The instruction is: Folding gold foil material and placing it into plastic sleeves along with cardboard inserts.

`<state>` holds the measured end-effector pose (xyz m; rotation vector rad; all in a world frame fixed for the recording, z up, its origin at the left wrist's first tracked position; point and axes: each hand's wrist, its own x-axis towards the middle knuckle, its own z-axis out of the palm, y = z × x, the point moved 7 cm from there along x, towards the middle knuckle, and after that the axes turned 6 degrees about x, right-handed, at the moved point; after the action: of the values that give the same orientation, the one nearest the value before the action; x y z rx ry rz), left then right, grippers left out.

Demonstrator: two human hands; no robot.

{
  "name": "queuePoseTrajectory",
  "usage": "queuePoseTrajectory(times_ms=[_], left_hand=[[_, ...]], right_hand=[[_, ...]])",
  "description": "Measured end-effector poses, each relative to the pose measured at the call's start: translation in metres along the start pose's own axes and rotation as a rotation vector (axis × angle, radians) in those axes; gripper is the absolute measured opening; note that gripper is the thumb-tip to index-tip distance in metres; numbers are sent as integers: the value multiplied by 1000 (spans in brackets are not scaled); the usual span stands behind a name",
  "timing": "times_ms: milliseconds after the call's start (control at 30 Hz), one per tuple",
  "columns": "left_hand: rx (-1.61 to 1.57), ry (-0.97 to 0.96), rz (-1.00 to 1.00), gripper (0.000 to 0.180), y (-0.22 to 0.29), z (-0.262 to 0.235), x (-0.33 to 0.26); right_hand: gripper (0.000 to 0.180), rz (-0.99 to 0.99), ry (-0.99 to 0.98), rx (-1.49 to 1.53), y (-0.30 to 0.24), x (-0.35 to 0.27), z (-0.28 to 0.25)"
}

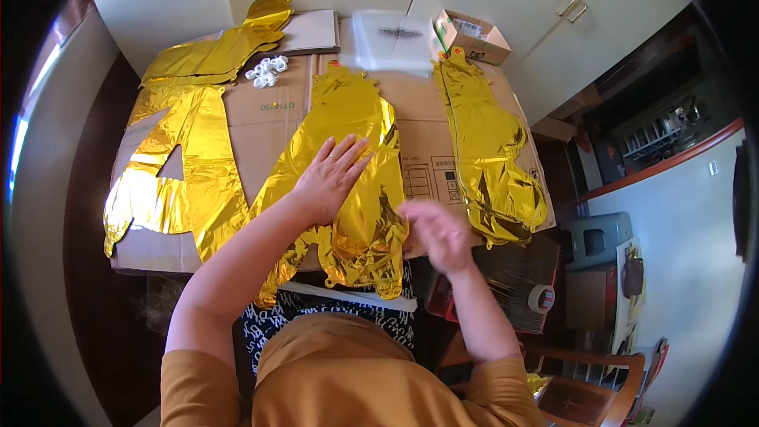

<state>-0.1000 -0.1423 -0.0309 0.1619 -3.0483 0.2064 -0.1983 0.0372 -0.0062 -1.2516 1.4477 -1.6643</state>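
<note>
My left hand (330, 178) lies flat on the middle gold foil balloon (348, 103), fingers stretched out and slightly spread, a ring on one of them. That balloon is uninflated and creased, and its near end hangs over the table's front edge toward my lap. Beside its right edge hovers my right hand (439, 233), smeared by motion, so its fingers are unclear. To the left lies a flat foil balloon shaped like an A (209, 166). On the right rests a stack of folded foil balloons (482, 134) with rounded outlines.
Cardboard (265, 130) covers the table. Toward the back are more gold foil (190, 59), several small white rolls (267, 71), clear plastic bags (387, 43) and an open carton (482, 43). A tape roll (541, 298) sits lower right, near a wooden chair (624, 379).
</note>
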Motion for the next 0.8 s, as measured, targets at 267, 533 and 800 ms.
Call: queuePoseTrajectory(times_ms=[267, 533, 800], left_hand=[[-13, -53, 8, 66, 0, -3, 0], [61, 169, 7, 55, -9, 20, -7], [69, -112, 14, 70, 1, -7, -1]], right_hand=[[59, -86, -209, -1127, 21, 54, 16], [62, -91, -285, -990, 29, 51, 33], [59, -78, -220, -989, 31, 57, 14]])
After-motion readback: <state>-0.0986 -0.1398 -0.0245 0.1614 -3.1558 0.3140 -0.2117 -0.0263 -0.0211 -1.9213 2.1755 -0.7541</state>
